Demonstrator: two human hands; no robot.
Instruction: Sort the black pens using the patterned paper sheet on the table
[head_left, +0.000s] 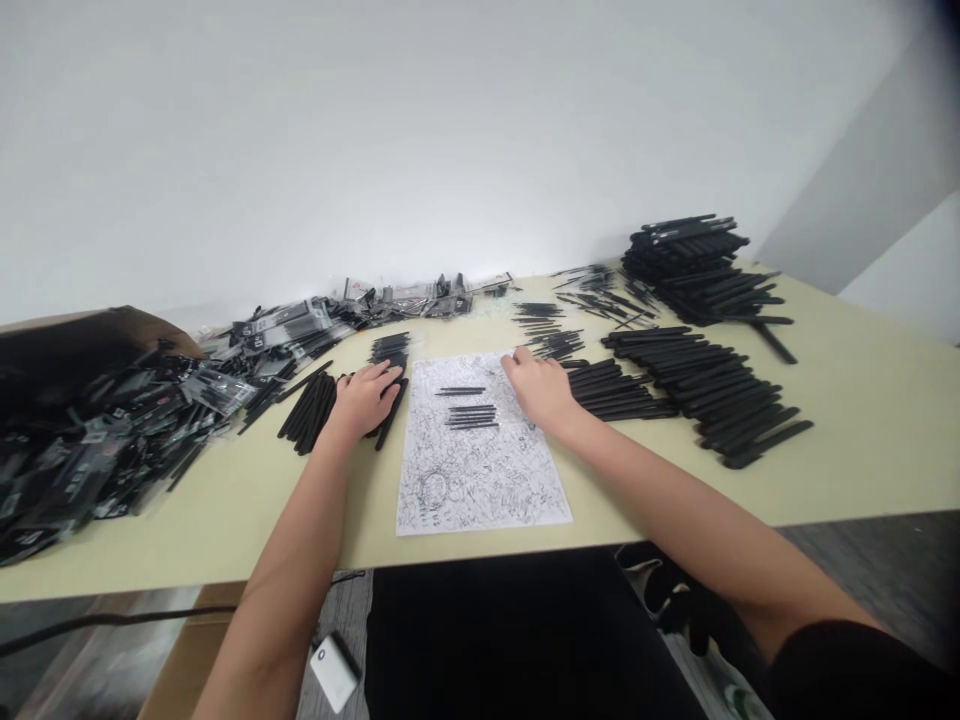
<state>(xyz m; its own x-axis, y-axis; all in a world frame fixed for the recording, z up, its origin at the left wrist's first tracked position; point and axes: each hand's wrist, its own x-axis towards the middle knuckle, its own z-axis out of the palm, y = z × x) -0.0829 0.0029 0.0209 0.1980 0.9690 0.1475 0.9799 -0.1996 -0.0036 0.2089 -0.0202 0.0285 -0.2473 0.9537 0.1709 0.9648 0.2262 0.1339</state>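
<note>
Blk sticks in loose piles

The sheet of paper at lower centre is white, crowded with a black scribbled pattern, and the black sticks lying across it are solid black. A larger pile of sticks at the right of the frame is the same black — on a pale cream-yellow table. At the left, plastic packets mix black, silver-grey and clear patches; the wall above is plain white, the floor dark grey.
</note>
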